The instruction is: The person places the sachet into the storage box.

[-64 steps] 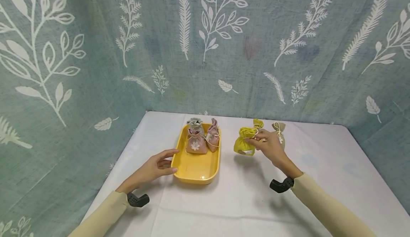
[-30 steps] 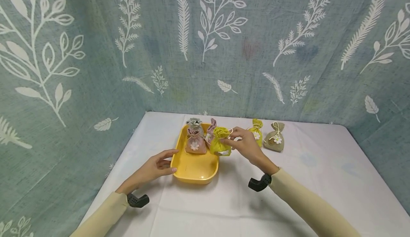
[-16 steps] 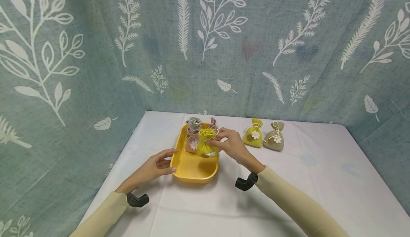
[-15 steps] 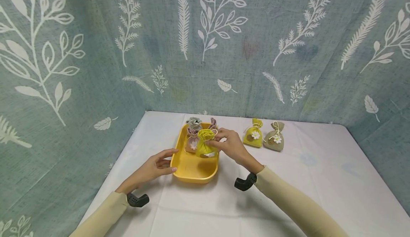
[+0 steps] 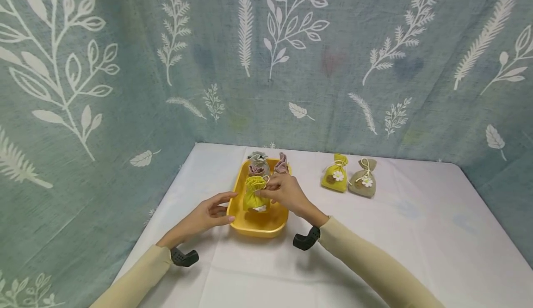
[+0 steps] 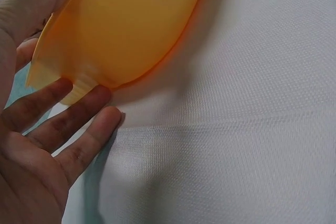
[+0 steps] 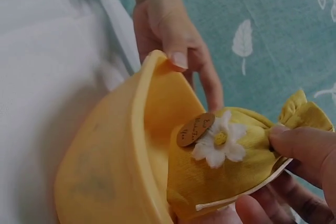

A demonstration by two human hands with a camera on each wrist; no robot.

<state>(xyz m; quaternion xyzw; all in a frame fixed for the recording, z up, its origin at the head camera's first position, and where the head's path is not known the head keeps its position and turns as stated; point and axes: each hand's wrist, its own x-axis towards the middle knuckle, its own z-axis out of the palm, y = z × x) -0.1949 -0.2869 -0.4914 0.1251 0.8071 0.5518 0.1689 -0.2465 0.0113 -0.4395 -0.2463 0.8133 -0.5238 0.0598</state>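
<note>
My right hand (image 5: 291, 194) pinches a yellow drawstring pouch (image 5: 255, 198) by its gathered neck. The pouch is upright over the yellow tray (image 5: 258, 232); the right wrist view shows its white felt flower (image 7: 223, 139) and small round brown tag (image 7: 195, 129). Spread, mostly straight fingers of my left hand (image 5: 204, 216) touch the tray's left side, with thumb and index finger at the rim. At the tray's far end sit a grey pouch (image 5: 259, 157) and a pink pouch (image 5: 281, 164). Another pink pouch (image 5: 256, 169) is mostly hidden behind the yellow one.
On the white tablecloth (image 5: 395, 243), right of the tray, lie another yellow pouch (image 5: 335, 178) and an olive-brown pouch (image 5: 363, 183), both with white flowers. A green leaf-patterned curtain (image 5: 291, 90) hangs behind and to the left of the table.
My right hand has carried the yellow pouch leftward from beside the other pouches to over the tray, in front of the pink pouch. My left hand has stayed at the tray's side.
</note>
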